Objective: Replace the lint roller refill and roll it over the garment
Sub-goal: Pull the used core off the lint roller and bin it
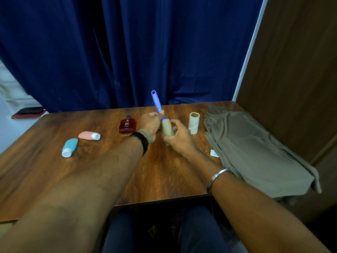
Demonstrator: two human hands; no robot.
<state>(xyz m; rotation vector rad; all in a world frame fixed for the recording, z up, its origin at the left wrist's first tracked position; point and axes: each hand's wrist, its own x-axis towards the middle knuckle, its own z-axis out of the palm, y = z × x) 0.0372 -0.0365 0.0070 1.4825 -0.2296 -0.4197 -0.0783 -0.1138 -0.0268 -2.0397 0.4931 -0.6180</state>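
Left hand (pixel 150 123) grips the lint roller's purple handle (pixel 156 101); right hand (pixel 179 136) clasps its brown core (pixel 167 129). Bare table (pixel 164 170) lies nearer; the garment (pixel 255 148) overhangs the right edge.

L hand (pixel 149 123) holds roller handle (pixel 156 101); R hand (pixel 179 138) on brown roll (pixel 167 129).

One camera sits on the person's head. It looks forward and down at the table (pixel 164 170), close over its near edge.
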